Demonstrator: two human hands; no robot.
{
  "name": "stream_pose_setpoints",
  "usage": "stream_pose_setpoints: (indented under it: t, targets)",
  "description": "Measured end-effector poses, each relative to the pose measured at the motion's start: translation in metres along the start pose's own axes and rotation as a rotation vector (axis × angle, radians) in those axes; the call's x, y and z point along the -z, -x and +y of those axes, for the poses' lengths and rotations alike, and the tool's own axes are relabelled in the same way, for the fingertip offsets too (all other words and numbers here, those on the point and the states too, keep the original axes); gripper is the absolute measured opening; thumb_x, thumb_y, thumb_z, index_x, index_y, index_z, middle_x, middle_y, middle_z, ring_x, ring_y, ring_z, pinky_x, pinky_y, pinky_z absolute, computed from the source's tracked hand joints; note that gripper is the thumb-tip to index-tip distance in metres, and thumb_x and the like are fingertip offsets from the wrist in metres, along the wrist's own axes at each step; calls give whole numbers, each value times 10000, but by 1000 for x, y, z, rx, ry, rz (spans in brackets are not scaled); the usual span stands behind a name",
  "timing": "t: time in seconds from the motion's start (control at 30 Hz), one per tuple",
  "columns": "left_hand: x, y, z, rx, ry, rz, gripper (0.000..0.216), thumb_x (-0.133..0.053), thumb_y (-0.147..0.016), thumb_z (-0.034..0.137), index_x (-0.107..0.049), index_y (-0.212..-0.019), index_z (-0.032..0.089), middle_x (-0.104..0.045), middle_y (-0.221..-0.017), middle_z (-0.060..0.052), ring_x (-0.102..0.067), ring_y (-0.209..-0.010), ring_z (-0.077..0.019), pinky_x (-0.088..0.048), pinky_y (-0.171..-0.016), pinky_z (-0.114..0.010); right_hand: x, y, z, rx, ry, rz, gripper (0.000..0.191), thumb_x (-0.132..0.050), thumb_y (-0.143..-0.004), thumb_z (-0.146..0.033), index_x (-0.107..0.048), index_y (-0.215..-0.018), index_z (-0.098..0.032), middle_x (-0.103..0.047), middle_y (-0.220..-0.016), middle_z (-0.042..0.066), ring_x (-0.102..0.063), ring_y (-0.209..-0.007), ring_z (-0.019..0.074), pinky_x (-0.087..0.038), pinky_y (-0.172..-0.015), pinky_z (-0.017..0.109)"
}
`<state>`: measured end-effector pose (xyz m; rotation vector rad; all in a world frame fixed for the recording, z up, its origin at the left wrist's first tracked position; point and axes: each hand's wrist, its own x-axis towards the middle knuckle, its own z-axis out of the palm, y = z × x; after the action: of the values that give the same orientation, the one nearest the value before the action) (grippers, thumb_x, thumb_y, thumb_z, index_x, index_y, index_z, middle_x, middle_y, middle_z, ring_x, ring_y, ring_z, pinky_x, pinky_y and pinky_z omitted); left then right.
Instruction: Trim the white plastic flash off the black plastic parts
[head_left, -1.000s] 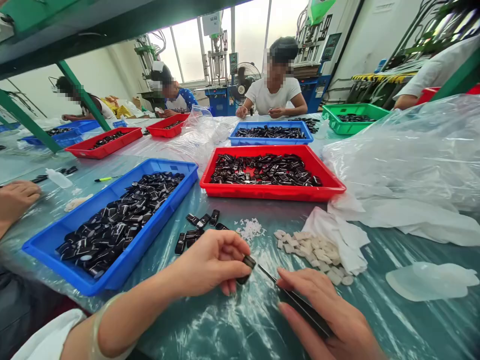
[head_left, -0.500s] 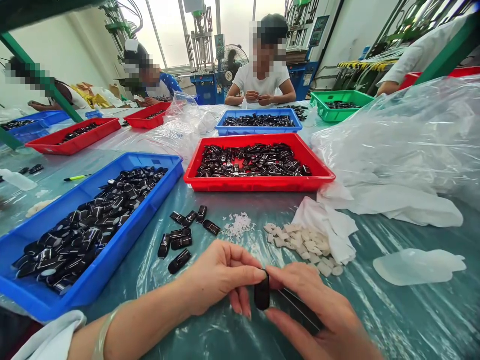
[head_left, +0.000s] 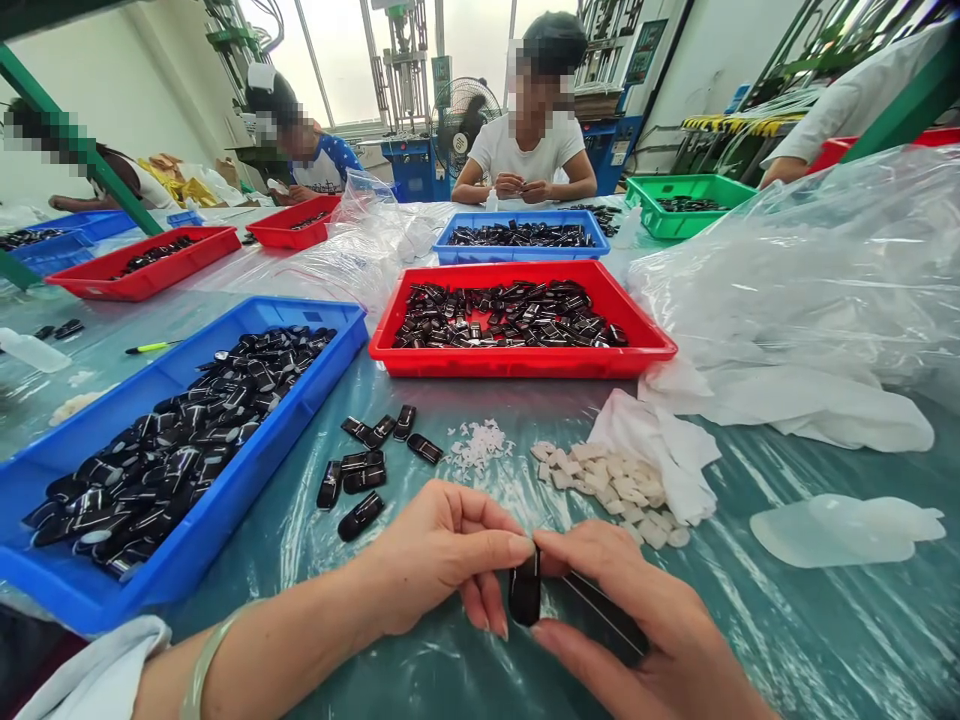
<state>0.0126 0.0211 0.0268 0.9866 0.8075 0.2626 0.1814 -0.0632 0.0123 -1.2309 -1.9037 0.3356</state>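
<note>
Green plastic sheeting (head_left: 480,398) is covering the worktable and shining with streaks of glare. At lower centre, a glossy black piece (head_left: 525,595) is standing nearly upright between the fingertips of both hands. The left hand (head_left: 442,555) is pinching its top end; the right hand (head_left: 660,600) is meeting it there with a fingertip while also gripping a slender dark tool (head_left: 609,622). Whether the right thumb is touching the lower end, I cannot tell. Handling a single piece two-handed seems to be the step under way, and the next move is probably calling for a steady pinch and a controlled tool.

Just beyond, loose black pieces (head_left: 363,476), white shavings (head_left: 480,444) and beige chips (head_left: 611,487) are lying in separate groups. Farther out, a large blue tray (head_left: 330,377) at left is holding a thick heap of black pieces; a red tray (head_left: 525,363) at upper centre is holding more, its floor showing through. Behind it, a smaller blue tray (head_left: 517,255) is carrying similar pieces, as is a green tray (head_left: 686,227) at upper right.
</note>
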Motion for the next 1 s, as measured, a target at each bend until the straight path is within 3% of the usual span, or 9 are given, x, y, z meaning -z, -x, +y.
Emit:
stream_pose_setpoints:
  t: [0.17, 0.4, 0.57, 0.7, 0.83, 1.0]
  targets:
    - [0, 1, 1, 0, 6, 31, 259, -699, -685, 334, -613, -739, 95, -599, -483, -10, -556, -371, -92, -391, -337, -131, 4, 3, -1, -25, 38, -62, 381, -552, -769, -124, -513, -1142, -194, -648, -900, 46, -632, -822, 145, -541, -704, 240]
    - [2, 0, 1, 14, 21, 35, 269, -708, -675, 346, -606, -732, 104, -603, -480, -6, -552, -366, -89, -385, -335, -128, 4, 2, 5, -49, 160, 24, 342, -520, -802, -153, -504, -1140, -196, -638, -840, 26, -635, -758, 134, -534, -635, 215]
    - [2, 0, 1, 14, 12, 36, 268, -708, -674, 340, -605, -739, 102, -605, -487, -12, -556, -373, -92, -391, -340, -133, 8, 2, 9, -87, 331, -43, 208, -548, -804, -223, -543, -1012, -214, -597, -881, 36, -621, -774, 142, -534, -634, 233]
    - [2, 0, 1, -1, 0, 64, 262, -711, -671, 334, -608, -742, 105, -602, -493, -5, -556, -378, -90, -392, -342, -134, 10, 4, 11, -104, 412, -170, 9, -533, -805, -221, -540, -807, -217, -553, -762, 16, -604, -634, 136, -515, -528, 237]
    - [3, 0, 0, -19, -3, 79, 247, -714, -671, 322, -613, -756, 113, -588, -475, 11, -562, -383, -94, -397, -345, -136, 9, 6, 12, -111, 422, -248, 191, -416, -871, -213, -468, -687, -225, -530, -693, 8, -588, -560, 118, -485, -462, 212]
    - [3, 1, 0, -18, 15, 79, 232, -716, -666, 300, -607, -752, 115, -574, -459, 23, -556, -377, -89, -399, -345, -132, 11, 9, 14, -138, 459, -224, 206, -372, -898, -258, -464, -715, -233, -547, -642, -4, -576, -477, 124, -454, -391, 222]
